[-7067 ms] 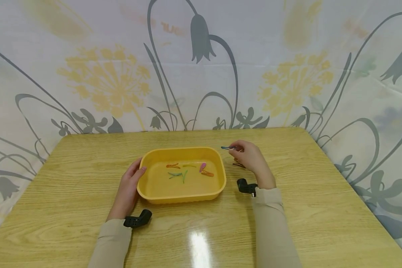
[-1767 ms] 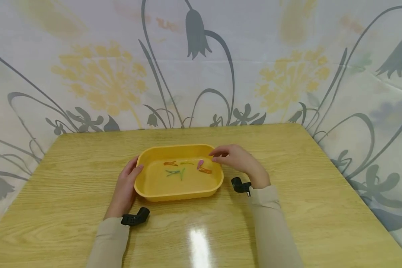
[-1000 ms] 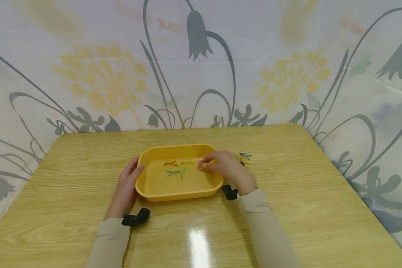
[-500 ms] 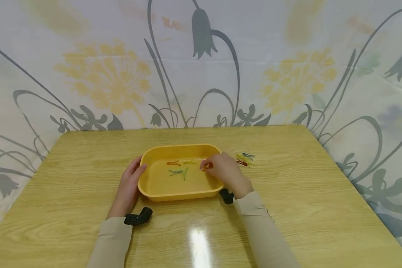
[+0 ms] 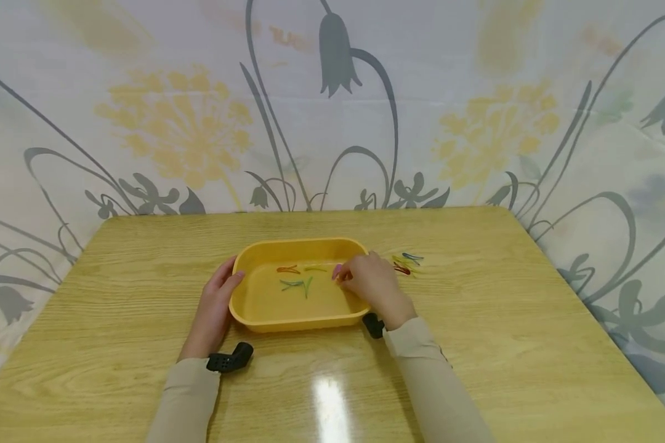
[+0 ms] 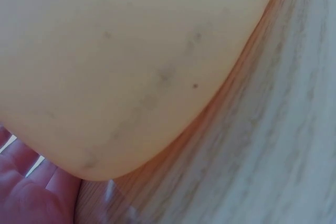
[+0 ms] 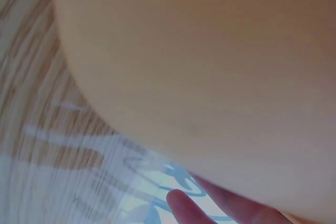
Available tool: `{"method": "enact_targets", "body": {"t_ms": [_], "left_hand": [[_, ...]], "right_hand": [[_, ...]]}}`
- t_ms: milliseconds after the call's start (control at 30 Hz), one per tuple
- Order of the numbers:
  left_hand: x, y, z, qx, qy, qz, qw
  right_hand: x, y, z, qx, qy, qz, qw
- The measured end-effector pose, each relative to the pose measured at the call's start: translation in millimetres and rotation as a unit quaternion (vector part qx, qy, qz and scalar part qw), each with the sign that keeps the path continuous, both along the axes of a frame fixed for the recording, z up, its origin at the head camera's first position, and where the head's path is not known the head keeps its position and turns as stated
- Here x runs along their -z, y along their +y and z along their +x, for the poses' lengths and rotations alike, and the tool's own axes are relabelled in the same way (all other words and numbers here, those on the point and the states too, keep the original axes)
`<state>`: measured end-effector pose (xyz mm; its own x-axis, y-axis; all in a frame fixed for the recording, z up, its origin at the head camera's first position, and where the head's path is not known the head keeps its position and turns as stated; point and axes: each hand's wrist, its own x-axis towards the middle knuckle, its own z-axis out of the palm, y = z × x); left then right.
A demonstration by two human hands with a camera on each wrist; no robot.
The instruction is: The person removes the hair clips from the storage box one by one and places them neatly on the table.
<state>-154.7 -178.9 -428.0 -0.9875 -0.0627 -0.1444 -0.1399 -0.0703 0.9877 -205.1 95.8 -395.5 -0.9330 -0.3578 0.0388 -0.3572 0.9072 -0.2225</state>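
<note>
In the head view, my left hand (image 5: 215, 307) grips the left end of the yellow plastic tray (image 5: 299, 325), thumb over the rim. My right hand (image 5: 374, 283) reaches over the tray's right end. Its thumb and fingers pinch at an orange hair clip, mostly hidden beneath them. A pink hair clip (image 5: 337, 271) lies by the fingertips. Farther left on the tray floor lie another orange hair clip (image 5: 288, 269), a yellow one (image 5: 315, 269), a teal one (image 5: 292, 283) and a green one (image 5: 307, 287). Both wrist views show mainly the tray's outer wall.
Right of the tray, a small pile on the wooden table (image 5: 476, 344) includes a blue hair clip (image 5: 412, 256), a dark red one (image 5: 401, 269) and yellow ones. A flower-patterned cloth (image 5: 288, 123) hangs behind the table.
My right hand has moved from the clips at the tray's right down into the tray, to the pink and orange clips. The left hand keeps its grip; the view shifts slightly.
</note>
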Motion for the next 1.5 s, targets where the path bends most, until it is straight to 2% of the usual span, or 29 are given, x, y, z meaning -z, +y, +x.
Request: {"method": "enact_targets", "body": {"t_ms": [300,533,667,833,1100,1367,1500], "left_hand": [[-0.3,0,1.5,0.005,-0.009,-0.004,0.9999],[-1.2,-1,1.0,0.007,-0.008,-0.017,0.9998],[-2.0,-1,0.7,0.009,-0.005,-0.017,0.9998],[-3.4,0,1.2,0.01,-0.003,-0.018,0.9998],[-2.2,0,0.4,0.011,0.002,-0.02,0.9997],[-0.6,-1,1.9,0.012,0.005,-0.017,0.9998],[-0.5,0,1.5,0.012,0.004,-0.015,0.9998]], "right_hand": [[-0.4,1,-0.6,-0.023,-0.015,-0.035,0.999],[-2.9,4,-2.3,-0.019,-0.053,-0.072,0.996],[-4.7,6,-3.5,-0.021,-0.059,-0.074,0.995],[-4.5,8,-6.2,-0.026,-0.07,-0.11,0.991],[-8.9,12,-9.5,-0.027,-0.01,-0.119,0.993],[-23.0,17,-6.1,-0.015,0.015,-0.137,0.99],[-29.2,21,-5.2,-0.011,0.022,-0.164,0.986]]}}
